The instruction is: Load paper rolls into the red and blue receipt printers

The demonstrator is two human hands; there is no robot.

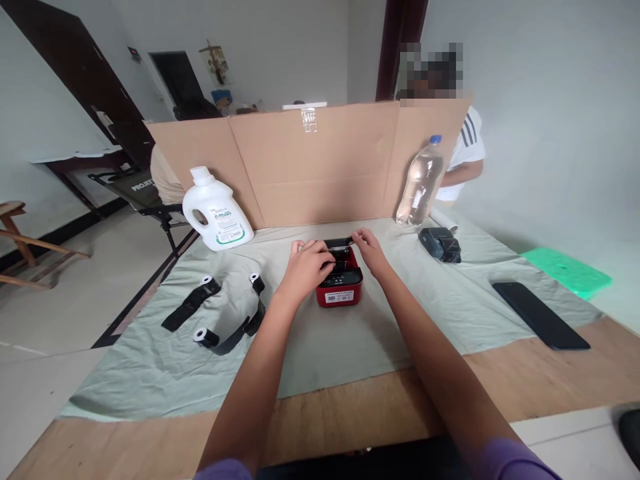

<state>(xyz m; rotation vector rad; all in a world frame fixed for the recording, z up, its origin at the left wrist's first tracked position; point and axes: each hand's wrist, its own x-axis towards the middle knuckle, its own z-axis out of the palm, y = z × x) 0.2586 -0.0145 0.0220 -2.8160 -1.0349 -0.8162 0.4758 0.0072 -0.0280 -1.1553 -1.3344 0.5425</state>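
A small red and black printer (341, 287) stands on the cloth in front of me, its black lid (339, 243) raised at the back. A white label with small print is stuck on its front. My left hand (311, 263) reaches over the left side, fingers bent and close together at the opening; whatever they hold, if anything, is hidden. With thumb and fingers, my right hand (369, 249) pinches the right end of the raised lid. To the left lie rolls of black-faced paper (206, 337), partly unwound, with white cores.
A cardboard screen (315, 167) spans the table's back, with a white jug (217, 212) and a water bottle (421, 181) before it. To the right are a dark wrapped object (440, 244), a black phone (541, 315) and a green stool (567, 272). A person stands behind the screen.
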